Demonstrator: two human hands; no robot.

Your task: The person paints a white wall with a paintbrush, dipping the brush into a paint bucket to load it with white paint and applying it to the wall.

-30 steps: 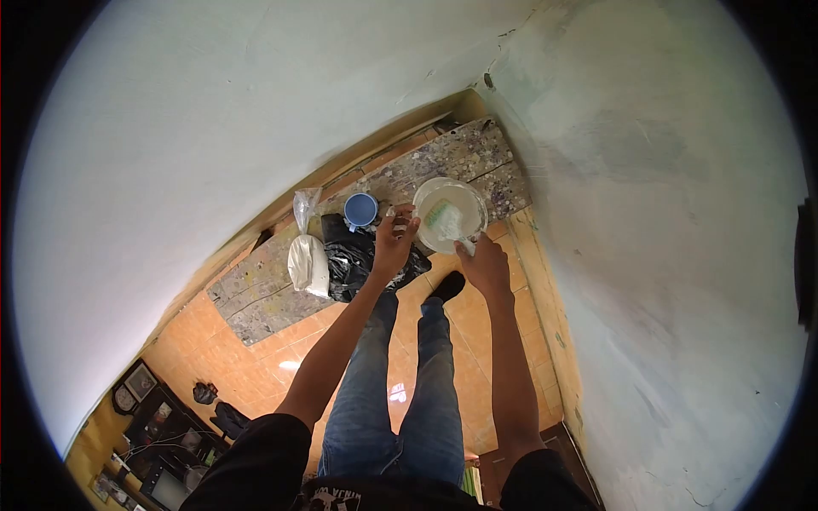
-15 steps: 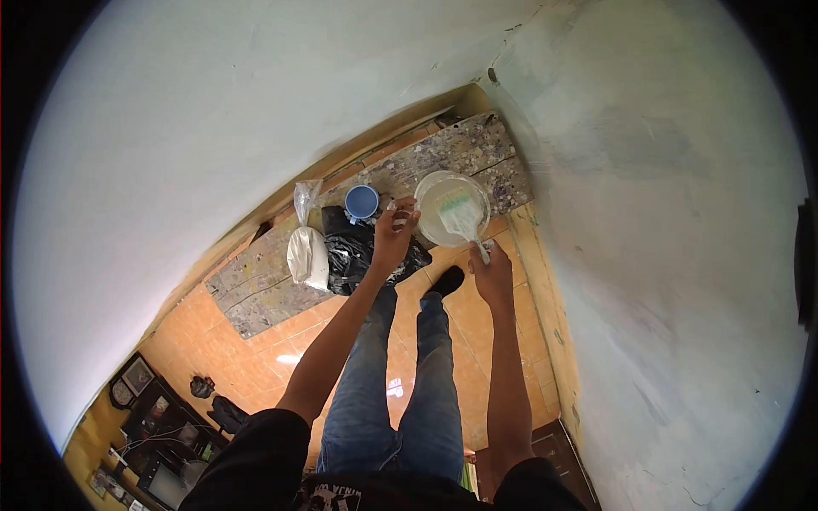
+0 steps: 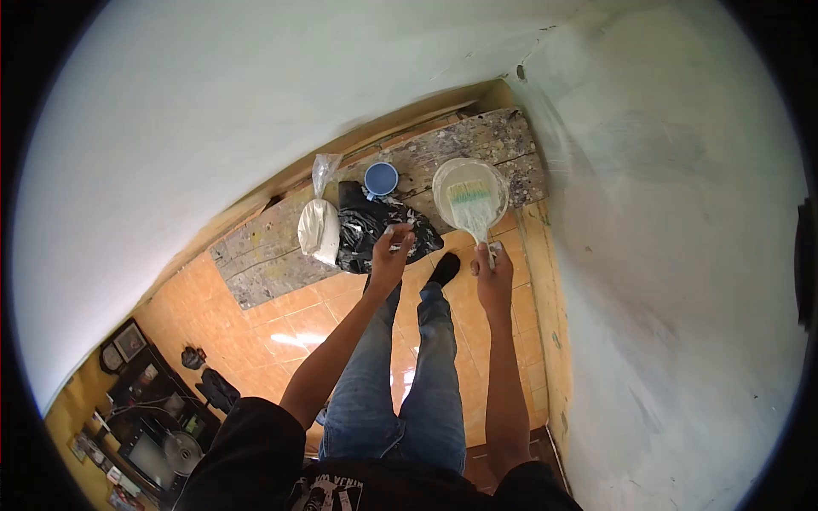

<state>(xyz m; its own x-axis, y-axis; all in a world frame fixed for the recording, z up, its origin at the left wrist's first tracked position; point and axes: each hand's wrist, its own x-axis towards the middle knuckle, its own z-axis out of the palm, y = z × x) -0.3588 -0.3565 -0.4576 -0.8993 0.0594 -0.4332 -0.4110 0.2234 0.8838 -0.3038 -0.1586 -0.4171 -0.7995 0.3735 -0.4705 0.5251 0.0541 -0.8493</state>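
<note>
My right hand [image 3: 494,274] is closed round the handle of a wide paint brush [image 3: 474,213] with pale green and white bristles. The brush is over the mouth of a whitish round bucket [image 3: 441,180], which stands on a paint-spattered wooden plank [image 3: 256,260]. My left hand [image 3: 392,255] hangs over the edge of a crumpled black plastic bag [image 3: 362,223], its fingers curled and apart with nothing seen between them. A blue mug [image 3: 381,179] stands behind the black bag, and a bag of white powder [image 3: 319,234] lies to its left.
Pale walls [image 3: 673,247] meet in a corner beyond the plank. Orange floor tiles [image 3: 294,328] lie below, with my legs in jeans [image 3: 362,379] over them. A dark cabinet with a fan [image 3: 181,451] stands at the lower left.
My left hand has moved away from the bucket's rim, down over the black bag. The brush has turned more upright over the bucket. The view has shifted slightly.
</note>
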